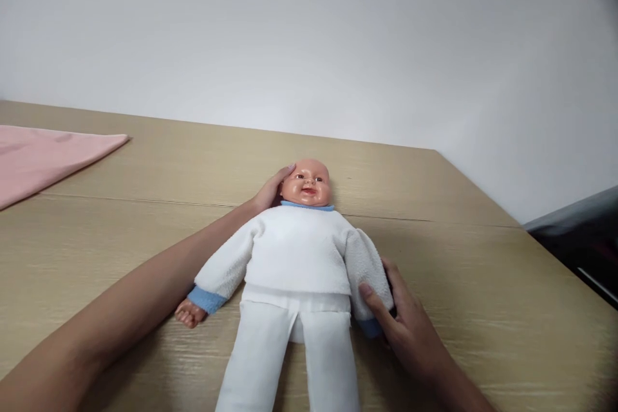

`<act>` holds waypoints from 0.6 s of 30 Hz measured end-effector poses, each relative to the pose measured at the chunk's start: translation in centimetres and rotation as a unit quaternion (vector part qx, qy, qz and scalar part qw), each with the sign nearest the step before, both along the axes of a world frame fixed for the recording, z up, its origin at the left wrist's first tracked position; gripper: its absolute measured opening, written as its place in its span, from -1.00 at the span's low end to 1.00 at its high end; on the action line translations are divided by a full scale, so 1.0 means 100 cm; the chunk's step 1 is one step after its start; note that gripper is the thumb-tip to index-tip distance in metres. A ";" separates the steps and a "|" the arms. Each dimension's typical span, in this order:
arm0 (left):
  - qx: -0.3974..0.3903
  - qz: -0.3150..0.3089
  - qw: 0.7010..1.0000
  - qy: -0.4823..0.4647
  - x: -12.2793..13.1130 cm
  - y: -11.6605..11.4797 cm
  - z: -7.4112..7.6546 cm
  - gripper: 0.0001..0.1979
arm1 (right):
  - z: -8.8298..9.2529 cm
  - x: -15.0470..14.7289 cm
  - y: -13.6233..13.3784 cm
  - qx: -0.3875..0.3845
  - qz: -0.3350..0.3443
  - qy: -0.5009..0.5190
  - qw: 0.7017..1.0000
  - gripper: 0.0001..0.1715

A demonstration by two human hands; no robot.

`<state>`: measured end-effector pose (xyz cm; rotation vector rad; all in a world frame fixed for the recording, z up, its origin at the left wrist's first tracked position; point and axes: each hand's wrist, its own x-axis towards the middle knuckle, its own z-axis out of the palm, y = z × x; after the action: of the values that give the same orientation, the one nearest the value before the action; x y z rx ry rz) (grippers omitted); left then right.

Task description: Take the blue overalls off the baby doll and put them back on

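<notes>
A baby doll (299, 248) lies on its back on the wooden table, its head toward the far side and its legs toward me. It wears a white fleece top with blue collar and cuffs, and white trousers. My left hand (273, 192) holds the side of the doll's head, with part of the fingers hidden behind it. My right hand (403, 315) grips the doll's sleeve (369, 264) near the blue cuff, thumb on top and fingers at the outer side. The doll's other arm rests outstretched beside my left forearm.
A pink cloth (48, 158) lies on the left part of the table (203, 161). Behind the table rises a pale wall (290, 45). Past the right table edge there is a dark object (579, 232), only partly in view.
</notes>
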<state>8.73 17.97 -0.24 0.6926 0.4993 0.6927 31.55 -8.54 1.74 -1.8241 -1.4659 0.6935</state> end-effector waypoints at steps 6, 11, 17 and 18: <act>-0.013 -0.001 1.000 0.014 0.001 -0.003 0.005 -0.32 | -0.001 0.001 0.000 -0.014 0.008 -0.002 1.000 -0.29; -0.026 -0.024 0.999 0.009 0.001 -0.001 0.002 -0.26 | -0.003 0.001 0.001 -0.013 0.005 -0.011 1.000 -0.29; -0.026 -0.054 0.998 -0.011 0.001 0.000 0.000 -0.26 | -0.006 0.003 0.000 -0.005 0.004 -0.017 1.000 -0.27; -0.026 -0.053 0.998 -0.011 0.001 0.000 0.000 -0.26 | -0.006 0.003 0.000 -0.010 0.006 -0.019 1.000 -0.26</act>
<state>8.84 17.97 -0.21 0.6574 0.4560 0.5851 31.86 -8.58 1.19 -1.8545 -1.5000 0.6854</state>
